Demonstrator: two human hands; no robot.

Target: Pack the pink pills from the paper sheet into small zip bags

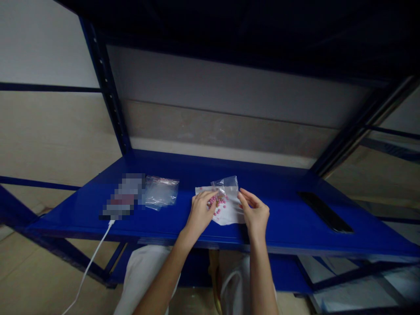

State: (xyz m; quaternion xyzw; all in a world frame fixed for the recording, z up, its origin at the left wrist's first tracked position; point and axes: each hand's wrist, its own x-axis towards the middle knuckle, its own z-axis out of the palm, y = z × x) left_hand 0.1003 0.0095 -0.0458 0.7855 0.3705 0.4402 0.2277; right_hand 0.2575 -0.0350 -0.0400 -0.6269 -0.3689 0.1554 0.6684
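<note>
The person's right hand [257,215] has thumb and fingertip drawn narrowly together at the right edge of a small clear plastic bag [230,183], though from where I stand I cannot tell whether that grip pinches plastic, paper or both. The left hand [201,210] curls in opposite, fingertips bunched against the bag's lower left; I cannot make out what its grip holds, if anything. The bag tilts up between the two, just above a loose scatter of small round pink beads [218,211] on a sheet of white paper [234,213]. To my mind, light fingers serve best here: one hand steadying the film, the other working close to the paper, so stray beads land on it; a tug on the sheet could send them rolling. Left of the hands, on the smooth blue metal tabletop [190,168], lies a pile of flat clear plastic bags [162,192], beside a blurred-out rectangular device [124,194] with a thin white cable [93,253] dropping from it. Well apart on the right rests a flat black rectangular phone [324,212]. Blue perforated posts [106,83] frame the place, a dark shelf [229,35] looms overhead, and a pale wall [229,87] closes the back.
</note>
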